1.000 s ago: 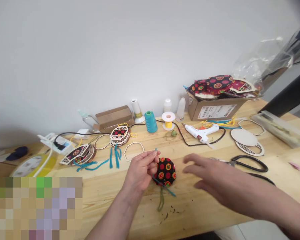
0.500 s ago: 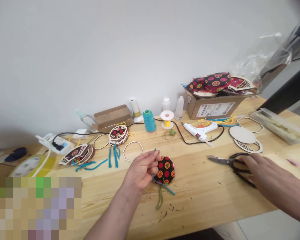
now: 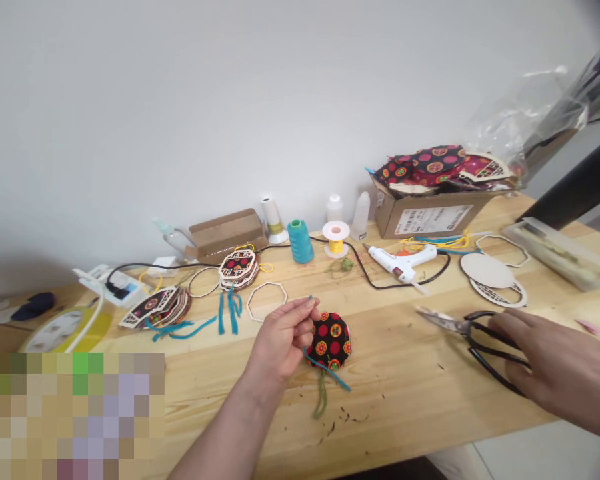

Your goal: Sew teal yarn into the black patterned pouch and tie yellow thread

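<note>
My left hand (image 3: 285,337) is closed in a pinch on a blue cord, whose tip shows above the fingertips. The cord's other end (image 3: 336,379) trails over the lower edge of a round black fabric piece (image 3: 333,339) with red and orange circles. An olive green cord loop (image 3: 321,399) hangs below that piece. To the right, my right hand (image 3: 535,353) has its fingers around the black handles of the scissors (image 3: 467,327), whose blades point left over the table.
A white glue gun (image 3: 403,261) with a black cable lies behind the scissors. Beyond are a teal thread cone (image 3: 301,242), a yellow spool (image 3: 335,241) and a cardboard box (image 3: 420,217) of fabric. Wooden frame pieces (image 3: 238,268) lie left. Dark scraps lie near the front edge.
My right hand has closed around the scissors' handles and shifted slightly; the scissors have turned a little, with the handles nearer me. My left hand is nearly unmoved.
</note>
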{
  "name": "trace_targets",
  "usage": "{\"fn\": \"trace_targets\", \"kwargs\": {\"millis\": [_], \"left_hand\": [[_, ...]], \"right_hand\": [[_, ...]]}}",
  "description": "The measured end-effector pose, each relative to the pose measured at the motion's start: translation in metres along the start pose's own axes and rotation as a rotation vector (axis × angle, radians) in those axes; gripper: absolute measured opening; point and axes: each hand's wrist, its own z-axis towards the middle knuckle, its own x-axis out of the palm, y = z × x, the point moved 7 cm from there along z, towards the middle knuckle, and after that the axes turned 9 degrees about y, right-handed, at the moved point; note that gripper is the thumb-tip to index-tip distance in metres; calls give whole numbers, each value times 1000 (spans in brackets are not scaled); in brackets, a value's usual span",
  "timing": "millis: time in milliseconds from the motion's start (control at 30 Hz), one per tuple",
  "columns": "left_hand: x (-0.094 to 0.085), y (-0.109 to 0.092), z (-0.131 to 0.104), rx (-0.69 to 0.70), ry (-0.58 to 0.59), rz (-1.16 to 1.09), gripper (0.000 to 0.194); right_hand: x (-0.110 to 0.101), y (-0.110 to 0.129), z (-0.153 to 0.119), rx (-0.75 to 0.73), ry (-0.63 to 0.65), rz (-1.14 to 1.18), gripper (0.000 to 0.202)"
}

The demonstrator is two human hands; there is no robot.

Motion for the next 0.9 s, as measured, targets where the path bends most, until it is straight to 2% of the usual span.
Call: {"fn": "trace_targets", "kwargs": {"millis": [67, 100, 267, 433, 533, 633, 700, 900], "left_hand": [[1, -1, -1, 24, -1, 34, 22], [0, -2, -1, 35, -7, 51, 23], [-2, -5, -1, 97, -31, 92, 22], [-7, -10, 0, 170, -54, 93, 21], [-9, -14, 0, 209, -76, 83, 22], [-10, -17, -2, 242, -124, 82, 24], [-10, -18, -4, 258, -149, 92, 25], [-7, -19, -7, 303, -170, 124, 23]], "right_hand": [[-1, 17, 3, 1, 160, 71, 11], [-3, 28, 5, -22, 200, 130, 11], [-19, 100, 34, -390, 184, 513, 10], [-22, 141, 66, -553, 285, 576, 36], [-19, 150, 72, -585, 409, 534, 45], [-9, 149, 68, -559, 550, 483, 50], [-3, 144, 66, -527, 557, 458, 51], [9, 138, 72, -469, 470, 437, 49]]}}
